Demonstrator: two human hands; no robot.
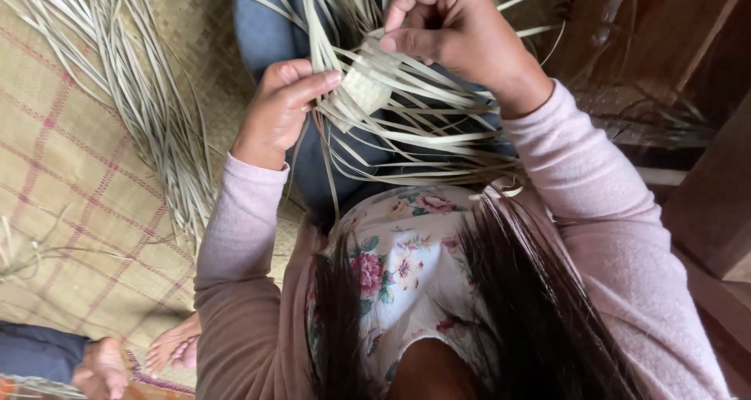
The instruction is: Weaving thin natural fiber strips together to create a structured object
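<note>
- Underneath, a woven mat (70, 173) covers the floor at the left, pale tan with a grid of reddish lines; no package, label or sign shows on it.
- A loose bundle of pale strips (149, 95) lies across the mat, fanning from the upper left down toward the person's left elbow.
- The person's lap, in dark blue cloth (270, 25), sits behind the work, and pink sleeves run to both wrists.
- At the lower left corner another person's bare foot (174, 345) rests on the mat, well apart from the work.
- The small woven piece (366, 83) is held above the lap, between both hands: a flat, tight, pale checkered patch with long unwoven strips trailing from its edges toward the chest and up out of view.
- The left hand (278, 107) is curled, its thumb pressing the patch's left edge.
- The right hand (446, 25) is closed, fingertips pinching strips at the patch's upper right.
</note>
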